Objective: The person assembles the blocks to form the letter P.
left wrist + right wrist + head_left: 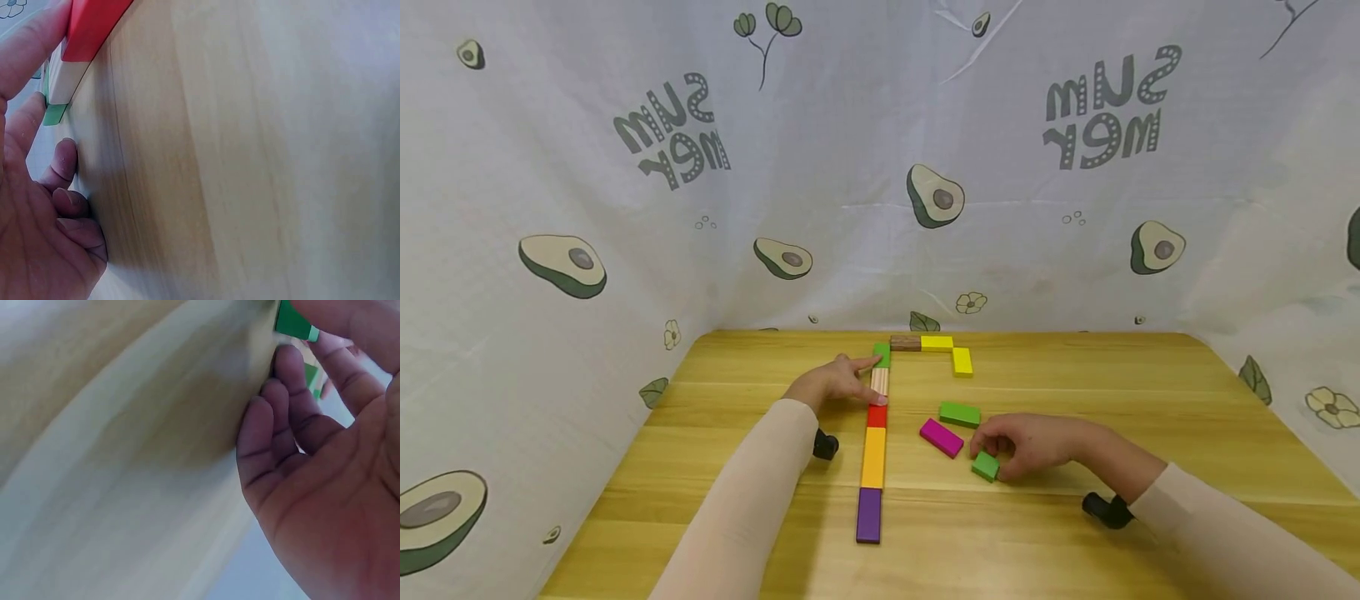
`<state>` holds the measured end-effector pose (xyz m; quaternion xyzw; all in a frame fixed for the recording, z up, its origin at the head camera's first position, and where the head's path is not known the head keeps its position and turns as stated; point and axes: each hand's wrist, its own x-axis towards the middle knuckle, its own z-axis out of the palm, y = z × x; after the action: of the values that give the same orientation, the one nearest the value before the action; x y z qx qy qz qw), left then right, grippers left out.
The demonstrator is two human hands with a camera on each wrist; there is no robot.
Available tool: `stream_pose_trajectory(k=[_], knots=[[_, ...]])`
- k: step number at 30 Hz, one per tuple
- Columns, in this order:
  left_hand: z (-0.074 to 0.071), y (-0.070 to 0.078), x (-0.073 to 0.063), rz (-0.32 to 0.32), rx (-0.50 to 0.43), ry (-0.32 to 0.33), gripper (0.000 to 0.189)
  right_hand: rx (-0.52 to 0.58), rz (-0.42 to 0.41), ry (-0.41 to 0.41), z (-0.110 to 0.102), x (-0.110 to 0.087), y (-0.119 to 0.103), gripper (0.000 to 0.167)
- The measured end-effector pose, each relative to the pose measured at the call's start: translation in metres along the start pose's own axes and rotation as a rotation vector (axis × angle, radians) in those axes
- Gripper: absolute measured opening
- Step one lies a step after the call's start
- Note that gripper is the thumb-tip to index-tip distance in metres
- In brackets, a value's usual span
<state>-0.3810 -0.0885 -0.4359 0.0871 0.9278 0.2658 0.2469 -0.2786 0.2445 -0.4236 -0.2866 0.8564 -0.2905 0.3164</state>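
1. The right hand (1033, 442) has a narrow grip: thumb and fingers pinch the held green block (985, 466), to the right of the red block and nearer the person. The pinch leaves much of its top bare, which I take to be for neat placing. Whether it touches the worktop I can't tell.

2. The left hand (838, 381) has a wide grip, thumb and forefinger spread, closed around nothing. The thumb touches at the red block's (877, 416) far end; the forefinger reaches beyond it onto the far green block (881, 355). I'd say this steadies the line.

3. Right of the red block lie the loose green block (959, 414), about level with it, and the magenta block (942, 437), a little nearer the person. Both sit askew, probably as spares within reach.

4. From the red block a straight line runs both ways: the pale wood block (880, 382) and far green block beyond, the orange block (873, 457) and purple block (868, 515) on the near side. End to end, they look deliberately aligned.

5. Beyond the red block and to its right, the brown block (906, 343) and yellow block (937, 343) run crosswise; the turned yellow block (962, 362) points back toward the person, seemingly making a corner.
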Motion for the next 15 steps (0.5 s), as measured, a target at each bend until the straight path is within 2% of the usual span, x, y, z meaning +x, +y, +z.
stream_pose_trajectory(k=[4, 7, 12, 15], knots=[[0.000, -0.001, 0.001, 0.005, -0.002, 0.000, 0.095, -0.023, -0.004, 0.035, -0.003, 0.005, -0.006, 0.029], [0.000, -0.002, 0.002, 0.007, -0.004, 0.001, 0.095, -0.034, -0.036, 0.096, -0.007, 0.016, -0.012, 0.028], [0.000, -0.003, 0.002, 0.016, -0.006, -0.006, 0.095, -0.080, -0.042, 0.291, -0.011, 0.045, -0.029, 0.030], [-0.001, -0.002, 0.003, 0.018, 0.000, -0.006, 0.094, -0.110, 0.002, 0.393, -0.012, 0.066, -0.038, 0.032]])
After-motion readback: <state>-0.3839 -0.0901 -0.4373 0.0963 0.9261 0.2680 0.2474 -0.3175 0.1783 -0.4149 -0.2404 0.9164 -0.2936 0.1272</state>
